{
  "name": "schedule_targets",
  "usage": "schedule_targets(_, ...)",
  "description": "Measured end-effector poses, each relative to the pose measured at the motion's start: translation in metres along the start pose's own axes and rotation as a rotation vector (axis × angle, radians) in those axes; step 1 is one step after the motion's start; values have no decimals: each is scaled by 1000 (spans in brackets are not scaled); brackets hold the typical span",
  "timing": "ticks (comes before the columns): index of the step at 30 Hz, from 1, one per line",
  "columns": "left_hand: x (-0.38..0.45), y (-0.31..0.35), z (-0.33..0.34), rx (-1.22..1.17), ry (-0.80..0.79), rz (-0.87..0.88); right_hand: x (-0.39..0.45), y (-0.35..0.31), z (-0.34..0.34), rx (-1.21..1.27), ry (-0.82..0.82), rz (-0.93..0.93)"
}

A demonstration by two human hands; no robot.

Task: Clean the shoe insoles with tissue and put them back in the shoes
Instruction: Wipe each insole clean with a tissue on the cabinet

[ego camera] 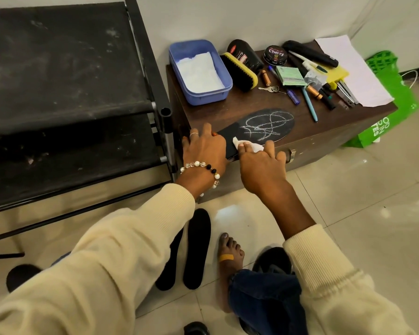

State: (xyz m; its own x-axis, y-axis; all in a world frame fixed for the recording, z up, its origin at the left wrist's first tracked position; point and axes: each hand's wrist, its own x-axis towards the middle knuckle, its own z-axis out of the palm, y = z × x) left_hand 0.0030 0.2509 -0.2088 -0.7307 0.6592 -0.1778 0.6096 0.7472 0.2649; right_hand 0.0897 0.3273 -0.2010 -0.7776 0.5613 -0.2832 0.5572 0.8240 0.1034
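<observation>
A black insole (pixel 264 126) scribbled with white chalk lines lies on the front of a dark wooden box (pixel 329 131). My left hand (pixel 203 146) rests with straight fingers on the insole's near end and the box edge. My right hand (pixel 259 163) presses a crumpled white tissue (pixel 248 145) onto the insole's heel part. Two more black insoles (pixel 196 247) lie on the floor tiles below my arms. A black shoe (pixel 273 259) sits by my knee, and another shoe's toe (pixel 196 328) shows at the bottom edge.
A blue tub (pixel 198 71) of white tissues stands at the box's back left. Beside it lie a shoe brush (pixel 240 71), polish bottle and tin (pixel 276 54), pens, batteries, keys and paper. A black shoe rack (pixel 65 100) stands left, a green bag (pixel 392 97) right. My bare foot (pixel 230 252) rests on the floor.
</observation>
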Motion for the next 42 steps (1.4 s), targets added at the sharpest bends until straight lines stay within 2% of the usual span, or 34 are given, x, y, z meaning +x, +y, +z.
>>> schedule_targets(5,0,0,0,18,18,-3,7,13,-5,-28,15,92)
schedule_targets(10,3,0,0,-8,18,1,1,-2,-3,15,1,-27)
schedule_targets(15,3,0,-1,-9,26,9,16,17,-5,2,41,105)
schedule_targets(21,5,-2,-3,-29,21,26,12,-11,0,33,43,-42)
schedule_targets(26,5,-2,-2,-23,36,17,22,3,-2,35,33,100)
schedule_targets(31,4,-1,-6,-36,21,16,20,-20,4,82,34,23)
schedule_targets(36,3,-2,-4,-46,36,15,33,0,2,77,56,157)
schedule_targets(42,3,-3,-5,-57,34,10,30,-19,3,93,49,30)
